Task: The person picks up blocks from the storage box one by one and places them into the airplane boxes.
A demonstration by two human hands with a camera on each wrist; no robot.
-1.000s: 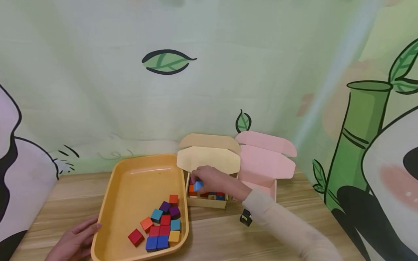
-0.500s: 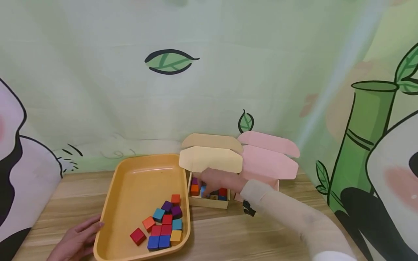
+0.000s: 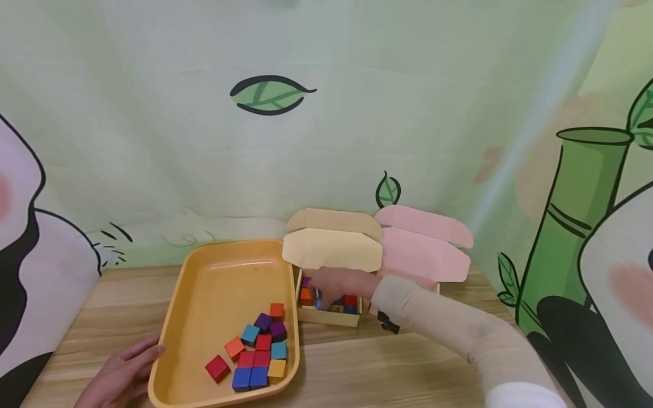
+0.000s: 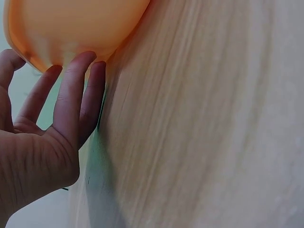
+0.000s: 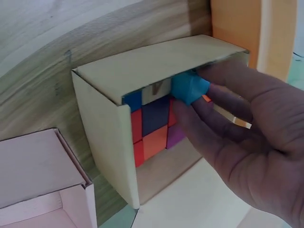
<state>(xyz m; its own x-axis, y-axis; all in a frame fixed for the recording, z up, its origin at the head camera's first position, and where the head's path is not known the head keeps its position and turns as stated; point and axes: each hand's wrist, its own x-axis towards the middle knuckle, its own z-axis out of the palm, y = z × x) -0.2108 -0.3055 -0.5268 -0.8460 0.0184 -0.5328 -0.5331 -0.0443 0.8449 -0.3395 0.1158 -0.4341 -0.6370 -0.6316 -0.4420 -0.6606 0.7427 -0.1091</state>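
Observation:
My right hand [image 3: 339, 283] reaches into the small cream cardboard box [image 3: 329, 317]. In the right wrist view, its thumb and fingers pinch a light blue cube [image 5: 189, 88], which is tilted at the box's wall side. Red, orange, purple and dark blue cubes sit in rows beside it, along with a plain wooden block [image 5: 156, 91]. On the left, my left hand [image 3: 122, 371] touches the outer side of the yellow tray [image 3: 219, 294] with extended fingers; the thumb lies at the rim. Several coloured cubes lie in the tray's near right part, including a red cube [image 3: 218, 369] set apart.
A pink cardboard box [image 3: 425, 255] with its lid raised stands right of the cream box, partly hidden by my sleeve. The cream lid [image 3: 331, 249] also stands up. Behind the wooden table [image 3: 357, 368] hangs a printed cloth.
My right hand has lowered the light blue cube into the cream box. The whole head view has shifted slightly; the left hand stays at the tray.

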